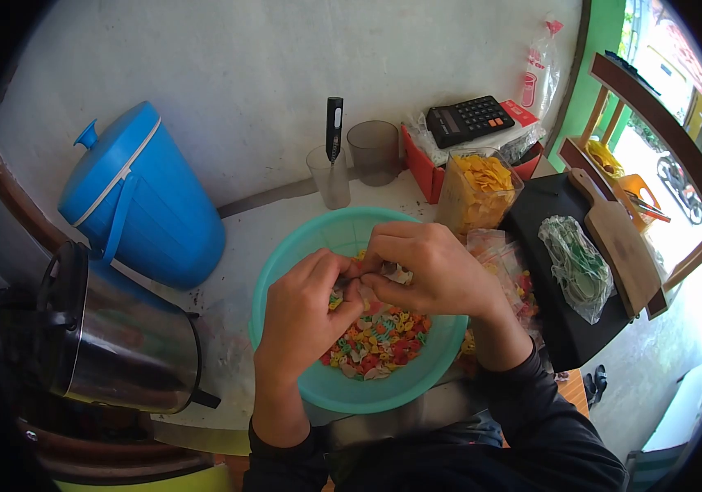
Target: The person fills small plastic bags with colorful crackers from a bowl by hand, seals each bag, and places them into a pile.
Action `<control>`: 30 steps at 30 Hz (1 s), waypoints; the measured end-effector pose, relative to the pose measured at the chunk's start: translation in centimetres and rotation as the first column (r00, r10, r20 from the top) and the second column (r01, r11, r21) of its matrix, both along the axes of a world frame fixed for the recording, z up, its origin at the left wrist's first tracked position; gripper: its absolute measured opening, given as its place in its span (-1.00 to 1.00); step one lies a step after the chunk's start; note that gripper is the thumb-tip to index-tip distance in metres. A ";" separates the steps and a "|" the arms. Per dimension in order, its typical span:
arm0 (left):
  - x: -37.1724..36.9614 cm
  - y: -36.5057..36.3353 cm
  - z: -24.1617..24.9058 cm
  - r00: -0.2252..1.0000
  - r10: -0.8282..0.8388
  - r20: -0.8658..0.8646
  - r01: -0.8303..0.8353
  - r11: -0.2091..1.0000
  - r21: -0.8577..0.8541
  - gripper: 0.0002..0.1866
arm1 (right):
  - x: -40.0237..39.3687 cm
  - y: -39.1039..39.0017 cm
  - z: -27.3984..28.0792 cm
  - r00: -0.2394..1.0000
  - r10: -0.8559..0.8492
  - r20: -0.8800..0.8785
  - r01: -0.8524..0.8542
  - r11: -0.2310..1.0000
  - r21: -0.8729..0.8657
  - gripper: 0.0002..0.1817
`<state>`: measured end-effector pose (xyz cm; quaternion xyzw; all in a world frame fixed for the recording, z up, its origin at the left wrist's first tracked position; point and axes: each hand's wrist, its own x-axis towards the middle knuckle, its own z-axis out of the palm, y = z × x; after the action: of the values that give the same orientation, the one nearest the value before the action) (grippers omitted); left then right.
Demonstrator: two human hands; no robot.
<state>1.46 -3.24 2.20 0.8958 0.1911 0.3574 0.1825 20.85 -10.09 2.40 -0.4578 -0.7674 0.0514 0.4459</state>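
A mint-green plastic basin holds many small colourful pieces in red, orange, yellow, green and white, which look like dry snacks. Above the basin, my left hand and my right hand meet with thumbs and fingers pinched together. Whatever lies between the fingertips is too small and covered to name; a pale, see-through patch shows just under them. To the right of the basin are clear plastic packets with similar colourful pieces, partly behind my right forearm.
At left stand a blue cooler jug and a steel pot. Behind the basin are a cup with a black-handled tool, a grey cup, a tub of yellow chips and a calculator. A wooden board lies at right.
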 end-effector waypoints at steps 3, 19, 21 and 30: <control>0.1 0.0 0.0 0.994 -0.018 0.109 0.029 0.994 -0.104 -0.88 | 0.0 -0.1 0.1 1.000 -0.019 -0.004 0.019 1.000 0.014 -0.85; -0.7 0.2 0.6 0.982 -0.034 0.186 0.080 0.966 -0.247 -0.89 | -0.2 -0.3 0.6 1.000 -0.020 -0.002 0.020 1.000 0.008 -0.84; -0.6 0.0 0.8 0.981 -0.051 0.190 0.097 0.965 -0.243 -0.89 | -0.3 -0.2 0.5 1.000 -0.020 -0.015 0.020 1.000 0.016 -0.84; -0.2 0.0 0.2 0.990 -0.034 0.134 0.045 0.996 -0.075 -0.88 | -0.8 0.1 0.3 0.999 -0.027 0.028 0.023 0.992 0.124 -0.80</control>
<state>1.24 -3.24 2.44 0.8658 0.1746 0.4048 0.2367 20.06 -10.01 2.74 -0.4396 -0.7698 -0.0089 0.4627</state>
